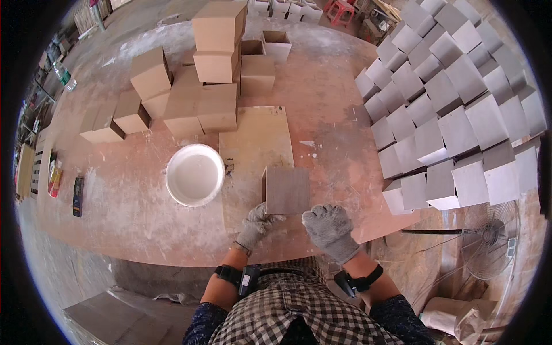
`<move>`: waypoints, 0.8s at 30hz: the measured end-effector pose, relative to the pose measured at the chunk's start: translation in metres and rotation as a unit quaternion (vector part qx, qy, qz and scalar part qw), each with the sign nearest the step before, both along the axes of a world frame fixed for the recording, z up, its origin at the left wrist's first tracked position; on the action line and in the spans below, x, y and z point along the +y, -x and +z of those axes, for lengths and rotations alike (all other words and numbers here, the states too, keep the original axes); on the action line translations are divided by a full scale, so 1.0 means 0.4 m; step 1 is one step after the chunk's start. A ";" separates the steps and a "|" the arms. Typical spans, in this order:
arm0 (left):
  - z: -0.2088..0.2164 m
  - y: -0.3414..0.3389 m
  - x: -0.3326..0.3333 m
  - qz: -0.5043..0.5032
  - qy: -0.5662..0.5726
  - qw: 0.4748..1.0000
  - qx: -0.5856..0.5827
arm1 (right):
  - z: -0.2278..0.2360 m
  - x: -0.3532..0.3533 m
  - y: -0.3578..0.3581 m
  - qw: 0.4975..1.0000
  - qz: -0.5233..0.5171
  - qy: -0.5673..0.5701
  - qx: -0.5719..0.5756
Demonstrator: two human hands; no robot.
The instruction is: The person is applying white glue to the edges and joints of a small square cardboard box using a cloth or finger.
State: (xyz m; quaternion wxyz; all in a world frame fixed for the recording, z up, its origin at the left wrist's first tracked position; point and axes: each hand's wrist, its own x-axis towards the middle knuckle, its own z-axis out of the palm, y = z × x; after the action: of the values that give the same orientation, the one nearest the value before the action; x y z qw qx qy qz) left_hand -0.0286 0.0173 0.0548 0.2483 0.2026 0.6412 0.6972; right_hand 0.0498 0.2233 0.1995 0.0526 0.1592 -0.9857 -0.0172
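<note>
A grey-brown square box (289, 191) is in front of me at the near end of a tan board (259, 138). My left hand (256, 226), in a grey knit glove, grips the box at its lower left corner, with the thumb along the near edge. Just off the box's lower right corner is my right hand (330, 229), gloved the same way. Its fingers are curled closed, and whatever may be inside them is hidden. To the left of the board stands a round white basin (194, 179) with whitish contents.
Brown cardboard boxes (215, 109) are stacked at the far left of the table (138, 195). Many whitish-grey boxes (460, 126) stand piled along the right. A dark narrow carton (78, 196) and a bottle (65, 77) lie leftward. A fan (491, 233) stands at lower right.
</note>
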 end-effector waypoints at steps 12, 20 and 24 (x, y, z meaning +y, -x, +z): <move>-0.037 0.013 0.008 0.014 -0.027 0.998 0.051 | 0.069 0.079 0.195 0.971 0.033 0.001 -0.237; -0.005 0.005 0.013 0.033 -0.031 0.997 0.055 | 0.004 0.020 0.328 0.974 -0.177 -0.038 -0.136; -0.011 0.004 0.015 0.041 -0.044 0.998 0.006 | 0.039 -0.095 0.222 0.970 -0.243 0.020 0.012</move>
State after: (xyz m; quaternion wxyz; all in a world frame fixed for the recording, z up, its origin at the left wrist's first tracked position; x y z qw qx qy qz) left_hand -0.0302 0.0233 0.0503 0.2063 0.1914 0.6191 0.7332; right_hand -0.0391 0.1854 0.2149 0.0615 -0.0867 -0.9943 -0.0121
